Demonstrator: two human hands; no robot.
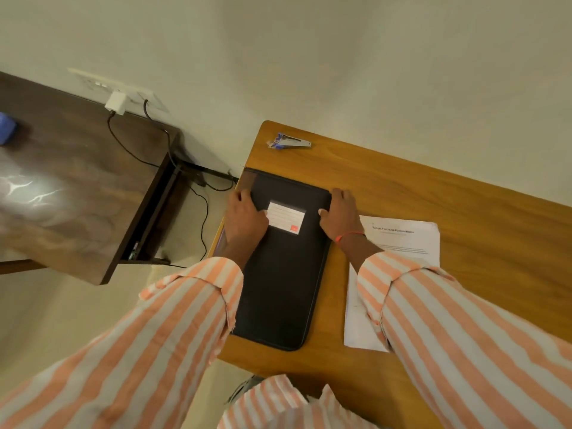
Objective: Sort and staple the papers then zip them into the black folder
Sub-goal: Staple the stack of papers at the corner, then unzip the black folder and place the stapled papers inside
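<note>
The left hand [244,218] gripped the left edge of the flat black zip folder [278,289], and the right hand [340,215] gripped its right edge. The folder's long axis ran twelve to six. The white printed papers [408,243] lay at its three o'clock, nearer the right hand, with the small blue-and-metal stapler [289,141] at twelve.

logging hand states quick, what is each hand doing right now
left hand: grips the left edge of the black folder.
right hand: grips the folder's right edge, thumb on top.
</note>
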